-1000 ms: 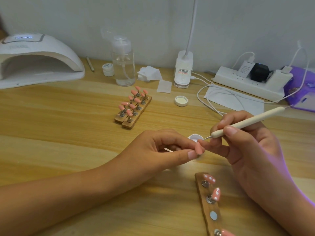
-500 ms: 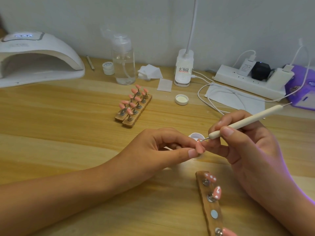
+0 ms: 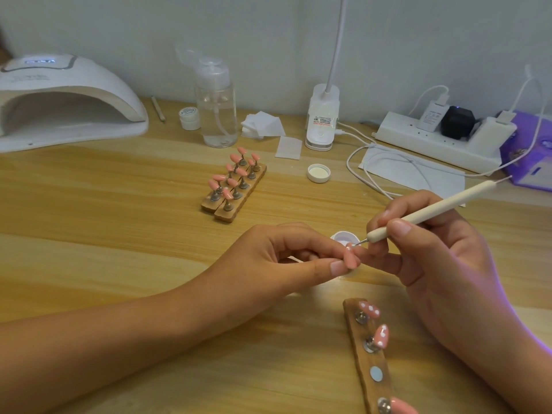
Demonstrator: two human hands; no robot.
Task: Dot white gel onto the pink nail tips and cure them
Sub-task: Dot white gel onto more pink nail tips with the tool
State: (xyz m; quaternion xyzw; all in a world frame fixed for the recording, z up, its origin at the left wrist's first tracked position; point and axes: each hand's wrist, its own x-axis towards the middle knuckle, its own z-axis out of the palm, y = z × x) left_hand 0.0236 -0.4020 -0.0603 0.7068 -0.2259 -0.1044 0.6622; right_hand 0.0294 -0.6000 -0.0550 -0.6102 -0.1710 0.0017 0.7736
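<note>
Pale wood-grain tabletop (image 3: 89, 219) is being used as a nail-art station against a plain white wall. One pink nail tip (image 3: 351, 259) is being pinched between the thumb and fingertips of the left hand (image 3: 277, 255), just in front of the open pot of white gel (image 3: 343, 236). A dotting tool (image 3: 433, 210) is being gripped pen-fashion by the curled fingers of the right hand (image 3: 433, 264), and its metal point is being set against the tip's far end. The dotting step is judged to be in hand. Further dots, laid lightly and unsmeared, are probably being called for next, then a return to the bare magnet on the near wooden holder (image 3: 358, 363), beside the dotted tips (image 3: 370, 309). Plain tips are being kept on the far holders (image 3: 222, 215), and curing in the lamp (image 3: 68, 97) is not yet done. Print on the small jar (image 3: 188, 115) and the desk-lamp sticker (image 3: 321, 121) is too small to be read.
</note>
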